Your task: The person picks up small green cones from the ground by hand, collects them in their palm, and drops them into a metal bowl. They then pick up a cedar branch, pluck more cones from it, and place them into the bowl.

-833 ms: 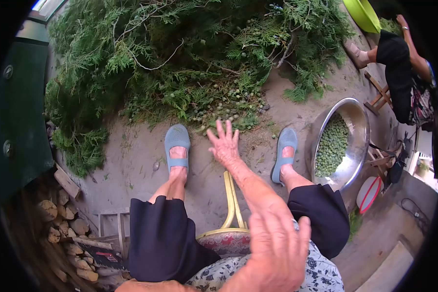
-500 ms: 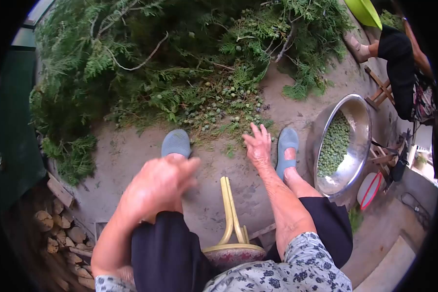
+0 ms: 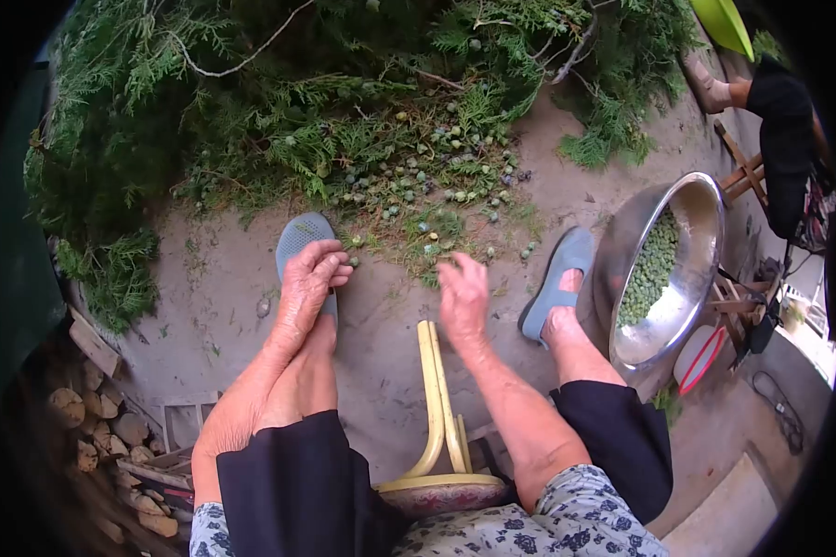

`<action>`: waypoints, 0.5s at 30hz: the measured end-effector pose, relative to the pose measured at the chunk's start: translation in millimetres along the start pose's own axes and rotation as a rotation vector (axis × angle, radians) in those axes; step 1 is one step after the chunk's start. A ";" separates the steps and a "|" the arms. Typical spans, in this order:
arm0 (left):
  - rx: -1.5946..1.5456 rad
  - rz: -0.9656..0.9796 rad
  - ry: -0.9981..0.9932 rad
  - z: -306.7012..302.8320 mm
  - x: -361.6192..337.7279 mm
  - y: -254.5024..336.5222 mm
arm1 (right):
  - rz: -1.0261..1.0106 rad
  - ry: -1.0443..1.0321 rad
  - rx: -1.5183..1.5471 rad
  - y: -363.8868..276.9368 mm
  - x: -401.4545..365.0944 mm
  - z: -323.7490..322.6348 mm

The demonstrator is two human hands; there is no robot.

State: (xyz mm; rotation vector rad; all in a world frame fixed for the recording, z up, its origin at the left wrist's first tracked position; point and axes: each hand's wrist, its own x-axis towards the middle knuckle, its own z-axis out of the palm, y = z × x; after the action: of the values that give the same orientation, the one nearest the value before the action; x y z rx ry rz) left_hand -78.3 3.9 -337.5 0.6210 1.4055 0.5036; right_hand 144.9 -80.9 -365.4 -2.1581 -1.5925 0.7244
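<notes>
My left hand (image 3: 312,277) is beside the left grey-blue shoe (image 3: 302,237), its fingers curled together. Whatever they may hold is hidden. Low over the ground between the shoes, my right hand (image 3: 463,295) has its fingers apart and nothing visible in them. It is nearest to a scatter of small round green cones (image 3: 409,176) and leafy bits just ahead. These lie at the front edge of a big heap of cut evergreen branches (image 3: 204,130).
A steel basin (image 3: 704,223) holding many green cones (image 3: 655,269) stands tilted on the right. Yellow stool legs (image 3: 435,399) rise between my knees. Chopped firewood (image 3: 97,427) is stacked at lower left. Another person's leg (image 3: 778,158) shows at upper right.
My left hand has swung forward and down to the left shoe. My right hand has come back and left. The right foot has turned outward, and the view has shifted slightly.
</notes>
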 end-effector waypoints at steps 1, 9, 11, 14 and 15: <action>0.000 -0.013 0.004 0.6 1.3 -3.3 | 0.023 0.105 0.091 3.4 8.5 -1.8; -0.098 -0.062 0.099 -1.2 11.2 2.6 | -0.035 -0.046 0.299 -50.1 46.0 50.0; -0.148 -0.108 0.126 -3.5 11.5 6.3 | -0.131 -0.125 0.244 -71.9 47.8 67.5; -0.170 -0.148 0.130 -7.0 9.5 6.3 | -0.084 -0.187 0.127 -79.3 50.2 75.5; -0.178 -0.144 0.121 -8.2 8.8 6.3 | -0.065 -0.083 0.201 -80.1 50.5 73.2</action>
State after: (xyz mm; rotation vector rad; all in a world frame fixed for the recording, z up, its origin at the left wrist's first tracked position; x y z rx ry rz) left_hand -85.3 15.1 -340.3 0.3477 1.4889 0.5512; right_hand 51.4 -9.7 -388.4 -1.9475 -1.5499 0.9222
